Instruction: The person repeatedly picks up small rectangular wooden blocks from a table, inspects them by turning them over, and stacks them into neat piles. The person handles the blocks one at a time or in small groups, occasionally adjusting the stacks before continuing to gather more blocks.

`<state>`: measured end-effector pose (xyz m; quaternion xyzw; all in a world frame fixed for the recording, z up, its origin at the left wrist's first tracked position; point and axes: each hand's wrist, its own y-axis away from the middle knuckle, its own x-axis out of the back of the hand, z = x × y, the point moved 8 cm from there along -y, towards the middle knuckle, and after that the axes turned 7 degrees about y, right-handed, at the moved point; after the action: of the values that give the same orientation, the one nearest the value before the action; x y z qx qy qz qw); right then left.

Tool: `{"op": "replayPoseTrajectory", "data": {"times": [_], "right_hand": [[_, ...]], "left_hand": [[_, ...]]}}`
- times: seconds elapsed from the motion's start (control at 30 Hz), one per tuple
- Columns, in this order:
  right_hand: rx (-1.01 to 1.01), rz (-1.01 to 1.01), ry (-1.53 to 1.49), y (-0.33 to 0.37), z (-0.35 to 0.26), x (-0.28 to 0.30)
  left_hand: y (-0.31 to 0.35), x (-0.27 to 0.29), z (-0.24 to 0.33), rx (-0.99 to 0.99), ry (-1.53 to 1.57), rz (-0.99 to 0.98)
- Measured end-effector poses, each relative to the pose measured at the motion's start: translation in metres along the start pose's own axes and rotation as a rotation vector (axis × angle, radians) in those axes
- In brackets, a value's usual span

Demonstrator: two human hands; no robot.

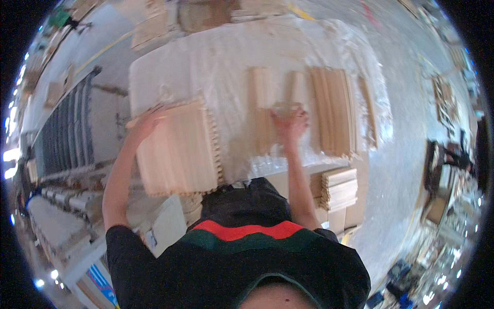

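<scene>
On the left part of the covered table lies a wide stack of pale wooden slats (177,152) with notched ends along its right and near edges. My left hand (154,117) rests over its far left corner, fingers stretched out along the edge. Right of the middle, my right hand (290,126) has its fingers curled, with motion blur around them. Whatever is in them I cannot make out. Just beyond these fingers lies a narrow wooden slat (295,86). A narrow group of slats (260,87) lies to its left, and a larger bundle of slats (332,110) to its right.
Clear plastic sheeting (221,67) covers the table. Another thin slat (368,113) lies near its right side. A small stack of wood pieces (340,189) sits on cardboard by my right elbow. Dark grey slatted panels (67,129) stand left of the table.
</scene>
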<state>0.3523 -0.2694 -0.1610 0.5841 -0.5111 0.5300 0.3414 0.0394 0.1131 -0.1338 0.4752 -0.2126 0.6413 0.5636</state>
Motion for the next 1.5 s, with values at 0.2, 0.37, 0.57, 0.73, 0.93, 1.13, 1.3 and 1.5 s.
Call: {"op": "replayPoseTrajectory", "data": {"times": [0.2,0.37,0.57,0.73,0.93,1.13,1.3,1.5], "right_hand": [[0.098,-0.04,-0.131,0.013,-0.007,-0.015],[0.104,-0.068,-0.311,0.007,-0.008,-0.026],[-0.074,-0.319,-0.707,-0.01,-0.002,-0.031],[0.168,-0.044,-0.325,-0.004,-0.007,-0.051],[-0.129,-0.404,-0.866,0.026,-0.044,-0.03],[0.297,-0.087,-0.879,0.027,-0.085,0.067],[0.36,-0.211,-1.029,0.029,-0.092,0.095],[0.465,-0.402,-1.073,0.024,-0.094,0.118]], "left_hand": [[-0.026,0.031,0.093,-0.073,-0.043,0.307],[-0.079,-0.04,0.188,-0.085,0.629,0.519],[-0.152,-0.134,0.238,0.269,0.921,0.23],[-0.171,-0.143,0.244,0.421,0.918,0.257],[-0.161,-0.138,0.235,0.589,0.957,0.22],[-0.156,-0.11,0.254,0.271,1.594,0.266],[-0.131,-0.065,0.262,0.052,1.445,0.383],[-0.099,-0.047,0.287,-0.093,1.481,0.375]]}}
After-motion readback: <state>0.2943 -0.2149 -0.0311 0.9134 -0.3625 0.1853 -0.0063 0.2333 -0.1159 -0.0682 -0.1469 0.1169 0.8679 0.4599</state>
